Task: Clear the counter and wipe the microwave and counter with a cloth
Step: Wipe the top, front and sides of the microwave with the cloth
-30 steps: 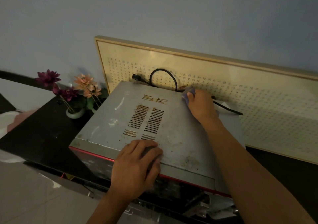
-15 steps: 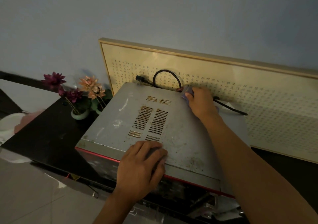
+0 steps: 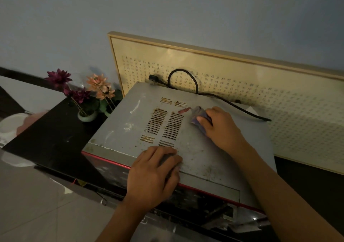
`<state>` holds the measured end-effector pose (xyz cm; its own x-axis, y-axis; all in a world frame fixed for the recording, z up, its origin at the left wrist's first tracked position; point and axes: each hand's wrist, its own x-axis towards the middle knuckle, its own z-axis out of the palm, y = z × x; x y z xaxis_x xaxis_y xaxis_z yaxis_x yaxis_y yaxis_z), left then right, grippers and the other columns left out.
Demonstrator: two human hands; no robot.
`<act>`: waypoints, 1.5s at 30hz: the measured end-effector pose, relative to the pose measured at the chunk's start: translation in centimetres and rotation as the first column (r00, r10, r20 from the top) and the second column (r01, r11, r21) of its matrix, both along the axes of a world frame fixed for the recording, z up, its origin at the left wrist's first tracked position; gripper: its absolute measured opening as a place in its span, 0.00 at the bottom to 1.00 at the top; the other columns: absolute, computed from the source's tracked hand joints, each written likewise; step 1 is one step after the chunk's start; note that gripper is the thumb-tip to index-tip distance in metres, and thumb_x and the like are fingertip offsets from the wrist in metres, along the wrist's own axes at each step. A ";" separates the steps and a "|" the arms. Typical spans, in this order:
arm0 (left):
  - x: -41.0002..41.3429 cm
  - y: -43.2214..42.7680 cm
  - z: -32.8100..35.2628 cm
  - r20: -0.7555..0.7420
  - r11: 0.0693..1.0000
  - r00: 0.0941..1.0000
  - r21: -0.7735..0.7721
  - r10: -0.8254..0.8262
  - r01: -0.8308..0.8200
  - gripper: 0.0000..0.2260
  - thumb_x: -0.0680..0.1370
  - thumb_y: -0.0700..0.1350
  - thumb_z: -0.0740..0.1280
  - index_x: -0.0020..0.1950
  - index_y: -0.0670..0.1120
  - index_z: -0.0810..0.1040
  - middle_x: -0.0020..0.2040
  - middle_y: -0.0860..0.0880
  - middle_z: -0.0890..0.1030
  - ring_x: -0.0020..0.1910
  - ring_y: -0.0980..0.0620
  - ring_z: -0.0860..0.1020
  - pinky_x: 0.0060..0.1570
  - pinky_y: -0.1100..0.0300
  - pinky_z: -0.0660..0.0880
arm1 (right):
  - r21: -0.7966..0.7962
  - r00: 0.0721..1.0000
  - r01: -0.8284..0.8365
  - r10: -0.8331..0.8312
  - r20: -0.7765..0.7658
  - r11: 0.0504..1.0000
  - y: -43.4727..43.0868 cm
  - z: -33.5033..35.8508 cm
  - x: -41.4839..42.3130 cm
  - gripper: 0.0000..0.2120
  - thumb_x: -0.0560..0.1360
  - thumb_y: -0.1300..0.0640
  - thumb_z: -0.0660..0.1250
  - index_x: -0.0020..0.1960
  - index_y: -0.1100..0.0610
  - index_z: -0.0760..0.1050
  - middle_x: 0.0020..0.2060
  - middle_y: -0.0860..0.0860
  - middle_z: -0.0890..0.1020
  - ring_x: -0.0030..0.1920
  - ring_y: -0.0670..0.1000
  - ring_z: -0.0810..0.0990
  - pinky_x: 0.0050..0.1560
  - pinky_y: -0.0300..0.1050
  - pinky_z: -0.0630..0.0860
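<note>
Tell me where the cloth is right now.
In the head view, the cloth is bunched under the right hand on top of the microwave, just right of the vent slots and toward the back edge.

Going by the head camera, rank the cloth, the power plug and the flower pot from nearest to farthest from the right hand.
1. cloth, under the right hand, on the microwave top.
2. power plug, at the microwave's back left edge.
3. flower pot, left of the microwave, on the counter.
</note>
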<state>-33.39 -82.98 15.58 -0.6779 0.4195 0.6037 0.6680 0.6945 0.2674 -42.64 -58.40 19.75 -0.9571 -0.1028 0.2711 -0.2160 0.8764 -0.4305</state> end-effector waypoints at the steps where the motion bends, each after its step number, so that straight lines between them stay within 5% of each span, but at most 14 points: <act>1: 0.0 0.0 0.0 -0.001 1.000 1.000 -0.002 0.003 -0.003 0.09 0.80 0.50 0.67 0.55 0.51 0.84 0.58 0.52 0.82 0.54 0.50 0.79 0.50 0.54 0.76 | -0.001 0.998 0.052 -0.052 0.018 0.999 -0.4 0.0 -0.3 0.13 0.82 0.49 0.62 0.45 0.57 0.74 0.40 0.50 0.71 0.39 0.50 0.71 0.41 0.46 0.65; 6: -0.1 0.0 -0.2 -0.016 1.000 1.000 -0.005 0.009 -0.009 0.09 0.80 0.49 0.66 0.56 0.49 0.83 0.58 0.51 0.81 0.54 0.49 0.79 0.49 0.54 0.76 | -0.034 0.992 -0.063 0.067 0.110 0.997 -2.3 1.3 3.9 0.12 0.81 0.48 0.62 0.41 0.53 0.70 0.39 0.47 0.70 0.38 0.45 0.70 0.40 0.43 0.65; 11: 0.0 0.2 -0.4 -0.062 0.995 0.997 0.095 0.049 -0.043 0.18 0.76 0.52 0.68 0.61 0.44 0.72 0.58 0.44 0.75 0.57 0.46 0.74 0.57 0.58 0.72 | -0.021 0.954 -0.230 0.230 0.190 0.973 -4.0 1.1 10.6 0.13 0.81 0.44 0.61 0.49 0.53 0.73 0.45 0.44 0.69 0.43 0.43 0.71 0.42 0.32 0.65; 15: 0.2 0.1 -0.1 -0.056 0.989 0.998 0.151 0.004 0.005 0.20 0.78 0.55 0.65 0.63 0.43 0.70 0.61 0.44 0.72 0.60 0.46 0.73 0.60 0.59 0.71 | -0.033 0.984 -0.125 0.128 0.120 0.992 -3.4 0.3 8.9 0.14 0.80 0.40 0.58 0.47 0.50 0.71 0.44 0.45 0.68 0.41 0.41 0.69 0.45 0.40 0.66; 19: 0.4 -0.7 1.0 0.069 0.985 0.996 0.167 -0.056 0.044 0.16 0.80 0.51 0.61 0.63 0.43 0.73 0.62 0.46 0.74 0.61 0.47 0.73 0.62 0.55 0.72 | 0.045 0.989 0.034 -0.040 0.142 0.998 -5.3 0.2 7.5 0.14 0.81 0.41 0.55 0.57 0.50 0.72 0.48 0.45 0.67 0.47 0.46 0.70 0.54 0.57 0.75; 23: -0.1 -2.4 1.7 0.075 0.998 0.996 0.045 0.038 -0.041 0.14 0.81 0.48 0.59 0.61 0.45 0.77 0.61 0.48 0.76 0.62 0.48 0.74 0.66 0.48 0.69 | 0.066 0.963 -0.217 0.203 0.177 0.974 -7.0 0.5 11.2 0.18 0.78 0.34 0.46 0.56 0.42 0.66 0.51 0.42 0.67 0.49 0.44 0.74 0.54 0.54 0.75; 28: -1.3 -3.8 0.7 0.096 0.978 0.983 -0.156 0.157 -0.141 0.19 0.80 0.52 0.57 0.66 0.48 0.78 0.67 0.47 0.76 0.69 0.46 0.73 0.76 0.41 0.60 | 0.078 0.920 -0.365 0.347 0.181 0.928 -4.0 0.4 12.4 0.18 0.79 0.33 0.52 0.59 0.41 0.71 0.52 0.40 0.70 0.48 0.41 0.72 0.50 0.48 0.76; 32: -1.5 -3.6 0.6 0.119 0.972 0.982 -0.205 0.145 -0.118 0.20 0.82 0.56 0.55 0.65 0.50 0.80 0.67 0.48 0.78 0.69 0.47 0.75 0.76 0.45 0.61 | 0.148 0.978 -0.206 0.198 0.067 0.967 -1.3 0.7 8.3 0.15 0.80 0.39 0.56 0.54 0.48 0.75 0.47 0.43 0.70 0.43 0.41 0.70 0.46 0.38 0.69; 36: -1.5 -3.8 0.7 0.142 0.970 0.980 -0.218 0.143 -0.110 0.20 0.82 0.56 0.56 0.66 0.50 0.80 0.68 0.48 0.78 0.69 0.48 0.74 0.77 0.48 0.61 | 0.125 0.995 0.091 -0.095 0.031 0.988 0.3 0.7 -0.3 0.11 0.81 0.49 0.62 0.52 0.57 0.76 0.44 0.50 0.72 0.43 0.50 0.72 0.44 0.45 0.67; 40: -1.4 -3.9 0.9 0.164 0.971 0.977 -0.217 0.137 -0.099 0.20 0.82 0.56 0.56 0.66 0.50 0.80 0.67 0.49 0.78 0.69 0.49 0.74 0.78 0.51 0.58 | -0.064 0.965 0.261 -0.260 0.033 0.963 0.0 0.1 -7.8 0.11 0.81 0.51 0.64 0.48 0.58 0.78 0.42 0.56 0.81 0.45 0.57 0.80 0.46 0.51 0.77; 45: -1.6 -3.9 0.8 0.165 0.976 0.979 -0.201 0.123 -0.089 0.19 0.82 0.56 0.57 0.66 0.51 0.80 0.67 0.49 0.78 0.69 0.49 0.74 0.77 0.52 0.59 | -0.005 0.979 0.203 -0.203 0.006 0.979 -1.4 0.8 -7.8 0.10 0.81 0.52 0.64 0.48 0.57 0.78 0.43 0.53 0.79 0.45 0.54 0.78 0.48 0.51 0.75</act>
